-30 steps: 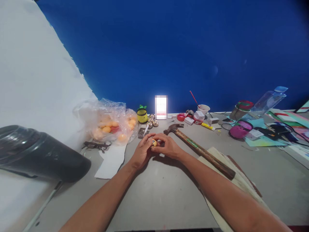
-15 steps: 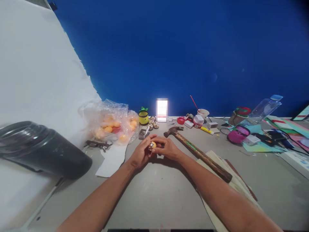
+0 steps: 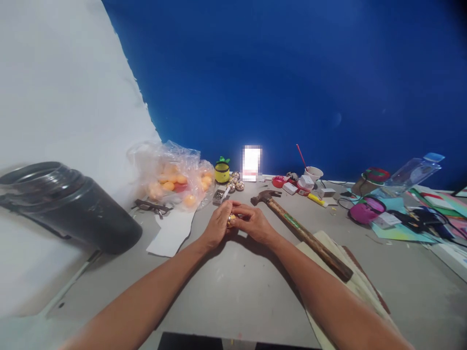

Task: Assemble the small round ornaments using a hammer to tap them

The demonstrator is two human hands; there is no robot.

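Note:
Between my two hands is a small orange ball with shiny metallic bits on its surface, mostly hidden by the fingers. My left hand wraps its left side. My right hand pinches it from the right, thumb in front. Just beyond the hands lie several balls covered in shiny pieces and a small box of metallic bits. To the right of my right hand rests a claw hammer with a worn wooden handle.
A dark tumbler leans large at the left, near eyeglasses and a plastic bag of orange balls. A yellow pot and a glowing screen stand at the back. Cloth, a paper cup and a clear bottle are on the right.
The fingers of my left hand have closed further over the ball, so less of it shows. The camera view has shifted and tilted slightly; the things on the table look unmoved.

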